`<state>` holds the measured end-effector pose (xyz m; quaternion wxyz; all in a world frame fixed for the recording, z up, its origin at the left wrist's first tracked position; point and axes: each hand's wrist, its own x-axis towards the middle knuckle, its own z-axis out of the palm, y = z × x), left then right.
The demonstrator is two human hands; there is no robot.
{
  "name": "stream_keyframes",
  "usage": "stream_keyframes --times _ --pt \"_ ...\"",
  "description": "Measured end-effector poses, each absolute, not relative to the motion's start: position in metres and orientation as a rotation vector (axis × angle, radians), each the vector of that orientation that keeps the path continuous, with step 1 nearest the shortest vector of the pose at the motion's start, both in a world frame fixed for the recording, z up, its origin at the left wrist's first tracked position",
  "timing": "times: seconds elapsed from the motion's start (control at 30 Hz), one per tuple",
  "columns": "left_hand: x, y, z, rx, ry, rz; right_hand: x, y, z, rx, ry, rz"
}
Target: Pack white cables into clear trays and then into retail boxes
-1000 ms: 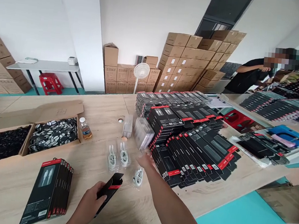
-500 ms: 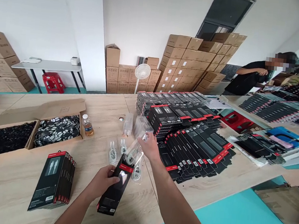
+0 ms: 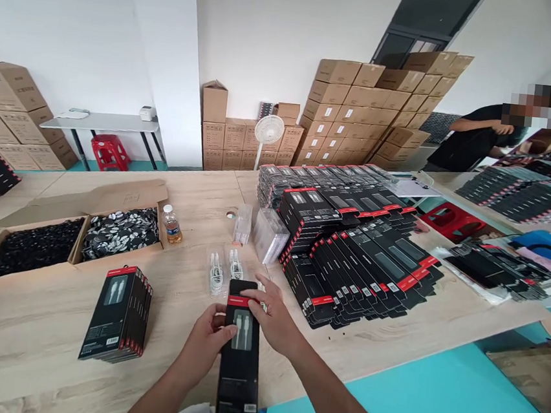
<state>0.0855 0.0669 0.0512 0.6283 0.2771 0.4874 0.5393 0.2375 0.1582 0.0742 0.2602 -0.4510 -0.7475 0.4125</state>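
Note:
A black-and-red cable box [image 3: 238, 375] stands tilted in front of me, two white plug ends showing through its window. My left hand [image 3: 208, 343] grips its left side, thumb across the front. At the top right edge, my right hand [image 3: 275, 317] has its fingers closed around the box near the upper flap. Just beyond lie coiled white cables in clear plastic trays [image 3: 217, 275], partly hidden by the box and my right hand. A row of similar packed boxes [image 3: 116, 318] stands upright to my left.
Fanned flat black cartons [image 3: 366, 274] and stacked ones cover the right side. Clear plastic trays [image 3: 270, 235] stand beside them. Left are an open carton of small black parts [image 3: 32, 248], one of black-and-white pieces [image 3: 121, 234], and a bottle [image 3: 171, 226]. A person [image 3: 482, 135] stands far right.
The cable and its clear tray have gone inside the box, and plugs now show through its window. My right hand has come down onto the box top. The box is turned more upright, nearer me.

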Motion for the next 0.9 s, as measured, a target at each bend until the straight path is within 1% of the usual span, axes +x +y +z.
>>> stream_keyframes --times 0.13,0.23,0.37,0.53,0.6,0.67,0.77,0.9 --pt "0.083 0.054 0.053 0.718 1.083 1.202 0.245 0.140 0.053 -1.201 -1.527 1.521" --pt "0.080 0.055 0.055 0.781 1.032 1.125 0.246 0.128 0.048 -1.160 -1.307 1.681" --pt "0.081 0.066 0.059 0.863 1.087 1.127 0.254 0.121 0.059 -1.107 -1.353 1.632" --pt "0.084 0.083 0.081 1.067 1.188 1.320 0.262 0.116 0.081 -1.055 -1.517 1.272" --pt "0.085 0.085 0.097 1.050 1.161 1.318 0.263 0.113 0.092 -1.066 -1.494 1.215" --pt "0.084 0.086 0.114 1.057 1.129 1.260 0.265 0.112 0.106 -1.084 -1.464 1.280" --pt "0.081 0.090 0.136 1.157 1.161 1.061 0.270 0.118 0.127 -1.130 -1.516 1.433" --pt "0.079 0.100 0.148 1.241 1.246 0.864 0.279 0.135 0.142 -1.138 -1.560 1.654"
